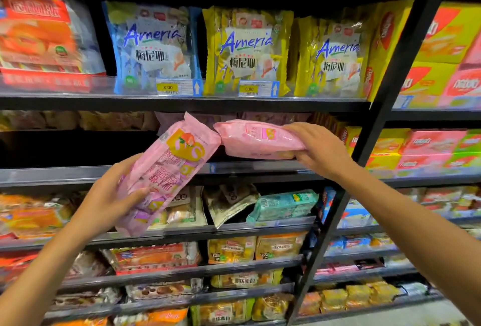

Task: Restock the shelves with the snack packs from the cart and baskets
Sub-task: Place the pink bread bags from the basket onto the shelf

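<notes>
Left hand (109,197) grips one pink pack (166,169), tilted. Right hand (316,147) holds a second pink pack (257,138) flat at the shelf (78,172) edge. Beyond, above both hands: three Ameria bags, one blue (153,47), two yellow (247,50).

Orange packs (39,39) — blurred, edge-cropped
</notes>
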`<action>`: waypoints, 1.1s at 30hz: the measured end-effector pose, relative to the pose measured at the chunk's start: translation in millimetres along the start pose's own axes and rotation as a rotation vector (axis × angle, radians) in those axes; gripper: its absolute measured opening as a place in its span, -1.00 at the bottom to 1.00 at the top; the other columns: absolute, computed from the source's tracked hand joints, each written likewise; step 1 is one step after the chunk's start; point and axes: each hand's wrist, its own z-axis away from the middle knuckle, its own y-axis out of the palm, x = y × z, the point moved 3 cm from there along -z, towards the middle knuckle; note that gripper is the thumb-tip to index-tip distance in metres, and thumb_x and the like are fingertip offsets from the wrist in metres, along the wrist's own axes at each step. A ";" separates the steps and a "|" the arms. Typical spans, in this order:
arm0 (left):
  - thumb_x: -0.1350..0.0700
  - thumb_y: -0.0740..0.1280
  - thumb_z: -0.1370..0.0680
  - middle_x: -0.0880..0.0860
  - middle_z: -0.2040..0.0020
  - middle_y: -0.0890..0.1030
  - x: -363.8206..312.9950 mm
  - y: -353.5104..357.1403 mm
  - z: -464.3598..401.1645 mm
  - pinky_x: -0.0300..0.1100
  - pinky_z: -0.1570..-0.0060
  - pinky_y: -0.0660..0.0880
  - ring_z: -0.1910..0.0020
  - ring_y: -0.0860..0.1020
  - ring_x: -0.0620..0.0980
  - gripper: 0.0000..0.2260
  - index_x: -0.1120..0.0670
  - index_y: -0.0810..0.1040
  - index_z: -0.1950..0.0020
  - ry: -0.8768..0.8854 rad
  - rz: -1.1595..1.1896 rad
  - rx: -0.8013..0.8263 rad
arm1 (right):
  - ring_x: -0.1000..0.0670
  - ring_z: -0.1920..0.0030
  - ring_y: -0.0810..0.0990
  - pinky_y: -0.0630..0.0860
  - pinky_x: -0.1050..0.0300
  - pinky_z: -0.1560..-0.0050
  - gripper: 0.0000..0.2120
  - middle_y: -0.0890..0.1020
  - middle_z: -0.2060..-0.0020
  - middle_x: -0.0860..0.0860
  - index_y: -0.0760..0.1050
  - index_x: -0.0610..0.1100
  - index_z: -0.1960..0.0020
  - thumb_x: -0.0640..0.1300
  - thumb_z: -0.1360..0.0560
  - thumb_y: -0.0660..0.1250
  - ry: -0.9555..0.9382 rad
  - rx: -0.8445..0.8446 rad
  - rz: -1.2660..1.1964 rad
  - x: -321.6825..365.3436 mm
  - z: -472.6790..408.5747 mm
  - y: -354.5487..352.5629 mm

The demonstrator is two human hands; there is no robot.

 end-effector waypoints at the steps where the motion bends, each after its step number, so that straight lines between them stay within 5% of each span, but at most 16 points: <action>1: -0.04 0.46 -0.46 -0.13 -0.32 0.55 0.2 0.7 0.9 0.06 -0.22 0.52 -0.26 0.56 -0.09 -0.40 -0.26 0.38 -0.47 -0.002 -0.010 -0.002 | -0.10 -0.35 0.48 0.41 -0.05 -0.35 -0.40 0.51 -0.38 -0.05 0.36 -0.07 -0.48 0.08 -0.47 0.22 0.004 0.019 -0.004 -5.8 -6.7 4.6; 4: -0.08 0.43 -0.44 -0.11 -0.32 0.55 0.3 3.7 1.7 0.09 -0.19 0.54 -0.25 0.56 -0.08 -0.34 -0.14 0.33 -0.53 -0.005 -0.050 0.004 | -0.15 -0.27 0.54 0.46 -0.09 -0.26 -0.41 0.55 -0.32 -0.08 0.34 -0.05 -0.49 0.02 -0.49 0.37 0.050 0.118 -0.010 -23.8 -25.4 22.2; 9: -0.04 0.43 -0.44 -0.12 -0.33 0.54 -2.5 8.6 2.7 0.14 -0.20 0.54 -0.27 0.56 -0.07 -0.32 -0.10 0.32 -0.54 0.009 -0.085 0.003 | -0.21 -0.17 0.59 0.50 -0.06 -0.10 -0.46 0.63 -0.17 -0.12 0.34 0.07 -0.49 0.21 -0.56 0.30 0.122 0.338 0.075 -42.2 -45.6 48.1; 15: 0.07 0.52 -0.48 -0.42 -0.24 0.43 -8.5 4.3 -2.9 -0.04 -0.08 0.47 -0.19 0.51 -0.13 -0.34 -0.02 0.35 -0.53 0.025 -0.213 -0.029 | -0.16 -0.16 0.59 0.46 0.04 0.04 -0.57 0.63 -0.17 -0.09 0.53 -0.07 -0.27 0.22 -0.58 0.29 0.141 0.493 0.157 -52.7 -67.1 47.7; 19: -0.01 0.47 -0.51 -0.42 -0.25 0.41 -12.5 5.3 -11.8 -0.07 -0.11 0.43 -0.20 0.49 -0.14 -0.35 -0.06 0.30 -0.55 0.089 -0.253 -0.006 | -0.17 -0.27 0.53 0.38 0.09 -0.01 -0.52 0.57 -0.25 -0.12 0.42 -0.15 -0.38 0.17 -0.63 0.25 0.193 0.644 0.204 -50.0 -58.4 57.4; 26: -0.11 0.36 -0.54 -0.12 -0.28 0.46 -24.5 6.4 -26.0 0.04 -0.15 0.45 -0.22 0.44 0.01 -0.38 -0.12 0.26 -0.58 0.233 -0.481 0.085 | -0.21 -0.27 0.54 0.48 -0.07 -0.23 -0.61 0.55 -0.31 -0.14 0.37 -0.11 -0.44 -0.01 -0.66 0.20 0.351 0.579 0.287 -54.0 -44.2 66.1; 29: 0.11 0.49 -0.51 0.00 -0.34 0.44 -30.9 8.6 -34.1 0.04 -0.23 0.45 -0.29 0.42 0.10 -0.32 -0.05 0.29 -0.58 0.325 -0.638 0.055 | -0.25 -0.24 0.53 0.46 -0.11 -0.19 -0.45 0.54 -0.28 -0.19 0.23 -0.13 -0.54 0.01 -0.61 0.28 0.323 0.428 0.284 -46.3 -39.3 75.6; 33: 0.25 0.44 -0.51 0.11 -0.32 0.48 -36.9 12.9 -60.3 0.05 -0.25 0.42 -0.25 0.44 0.18 -0.41 0.08 0.39 -0.53 0.499 -0.769 0.037 | -0.27 -0.20 0.52 0.42 -0.15 -0.14 -0.43 0.55 -0.26 -0.16 0.31 -0.13 -0.51 -0.03 -0.57 0.37 0.148 0.280 0.204 -28.5 -29.3 93.9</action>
